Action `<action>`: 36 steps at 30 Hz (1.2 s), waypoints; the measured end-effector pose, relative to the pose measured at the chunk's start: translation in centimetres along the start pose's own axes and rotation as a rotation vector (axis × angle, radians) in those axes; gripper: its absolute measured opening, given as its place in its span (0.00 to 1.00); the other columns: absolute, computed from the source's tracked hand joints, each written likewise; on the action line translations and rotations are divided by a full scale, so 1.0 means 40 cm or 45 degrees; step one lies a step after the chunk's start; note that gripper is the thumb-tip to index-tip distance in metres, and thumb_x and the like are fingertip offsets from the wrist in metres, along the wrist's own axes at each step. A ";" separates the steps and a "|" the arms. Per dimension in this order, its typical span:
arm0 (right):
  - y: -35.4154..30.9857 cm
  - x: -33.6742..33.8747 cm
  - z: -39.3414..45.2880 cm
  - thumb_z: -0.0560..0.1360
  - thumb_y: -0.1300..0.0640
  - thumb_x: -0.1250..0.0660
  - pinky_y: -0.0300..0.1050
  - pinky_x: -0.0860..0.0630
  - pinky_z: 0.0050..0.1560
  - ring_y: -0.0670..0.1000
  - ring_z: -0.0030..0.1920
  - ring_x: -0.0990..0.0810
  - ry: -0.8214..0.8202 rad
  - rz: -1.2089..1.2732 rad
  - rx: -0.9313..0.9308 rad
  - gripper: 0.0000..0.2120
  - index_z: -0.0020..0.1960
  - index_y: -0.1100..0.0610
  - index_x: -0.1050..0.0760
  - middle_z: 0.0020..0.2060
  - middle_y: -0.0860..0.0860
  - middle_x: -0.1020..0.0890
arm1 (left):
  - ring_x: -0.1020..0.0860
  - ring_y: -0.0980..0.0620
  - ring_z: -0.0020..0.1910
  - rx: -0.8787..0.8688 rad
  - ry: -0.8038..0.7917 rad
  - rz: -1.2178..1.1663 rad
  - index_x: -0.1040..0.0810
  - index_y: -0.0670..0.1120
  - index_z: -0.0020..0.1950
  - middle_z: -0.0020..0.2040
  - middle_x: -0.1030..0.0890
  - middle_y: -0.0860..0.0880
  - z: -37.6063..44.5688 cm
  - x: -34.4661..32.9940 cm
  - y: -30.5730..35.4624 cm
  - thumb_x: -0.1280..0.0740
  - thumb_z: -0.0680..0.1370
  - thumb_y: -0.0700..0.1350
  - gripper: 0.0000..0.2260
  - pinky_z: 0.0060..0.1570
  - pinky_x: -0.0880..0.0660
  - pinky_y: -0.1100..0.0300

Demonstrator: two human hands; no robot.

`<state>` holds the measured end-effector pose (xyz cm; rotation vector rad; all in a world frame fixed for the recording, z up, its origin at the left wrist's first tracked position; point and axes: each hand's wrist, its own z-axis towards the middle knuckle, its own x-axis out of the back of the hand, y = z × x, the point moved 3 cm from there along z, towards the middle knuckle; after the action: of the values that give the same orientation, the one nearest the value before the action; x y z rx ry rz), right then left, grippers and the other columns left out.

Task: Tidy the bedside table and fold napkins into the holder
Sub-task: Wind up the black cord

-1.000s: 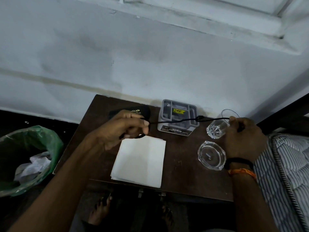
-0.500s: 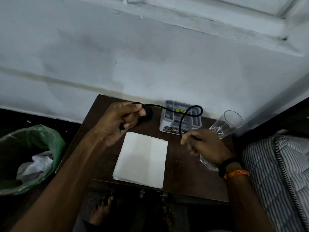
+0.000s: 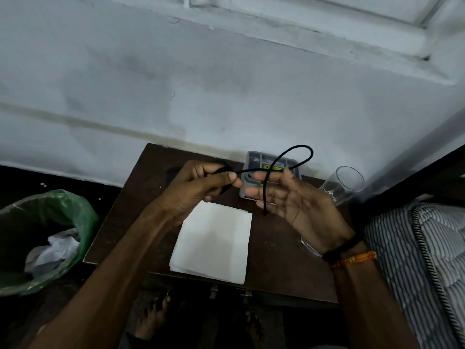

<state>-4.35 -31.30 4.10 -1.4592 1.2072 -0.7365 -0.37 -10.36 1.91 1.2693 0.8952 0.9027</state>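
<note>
We're mid-coil on the black cord (image 3: 289, 157), above the bench (image 3: 276, 260). Left hand (image 3: 201, 187) has a closed grip on one end, thumb pinching it against the fingers; whatever plug sits in the fist we can't make out. Right hand (image 3: 297, 205) is open, palm up, fingers spread, with the cord draped across the fingers and its free tip lying on the palm; one loop arcs up over the grey holder (image 3: 292, 163) at the back edge by the wall. We'd judge the job as early: the napkin stack (image 3: 214, 243) lies flat and unfolded mid-bench, nothing in the holder that we can see. To do this step well: keep the left pinch fixed as the anchor, close the right fingers on the cord before sweeping, lay each turn the same size into the left hand, let the cord roll with its natural twist so it doesn't kink. Watch the drinking glass (image 3: 342, 185) just beside the right hand, and the second glass piece mostly hidden under the right wrist; a wide sweep could clip either. Bin with green liner (image 3: 63, 217) sits on the floor left of the bench.
</note>
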 end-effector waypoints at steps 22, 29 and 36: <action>-0.003 0.024 0.009 0.73 0.71 0.34 0.46 0.22 0.52 0.47 0.49 0.19 0.551 -1.595 0.330 0.15 0.47 0.55 0.15 0.47 0.49 0.14 | 0.48 0.48 0.27 0.068 -0.328 -0.296 0.18 0.35 0.49 0.26 0.45 0.47 -0.005 -0.056 0.006 0.38 0.81 0.43 0.13 0.38 0.47 0.47; -0.013 -0.004 0.012 0.82 0.49 0.40 0.51 0.25 0.53 0.60 0.49 0.16 0.345 -0.344 0.180 0.19 0.50 0.61 0.16 0.40 0.63 0.15 | 0.44 0.54 0.26 0.265 -0.201 -0.522 0.20 0.32 0.51 0.25 0.41 0.51 0.005 -0.056 -0.014 0.39 0.80 0.43 0.15 0.29 0.43 0.63; -0.002 -0.024 0.025 0.83 0.53 0.40 0.50 0.23 0.39 0.52 0.27 0.20 0.359 -0.689 0.359 0.17 0.44 0.63 0.21 0.27 0.58 0.23 | 0.38 0.57 0.26 0.390 -0.313 -0.947 0.22 0.35 0.53 0.24 0.36 0.53 0.008 -0.067 -0.021 0.39 0.81 0.43 0.12 0.27 0.39 0.65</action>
<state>-3.70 -30.09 4.08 -1.4845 0.8607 -1.4597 -1.08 -13.01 1.23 1.1318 1.2137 0.0229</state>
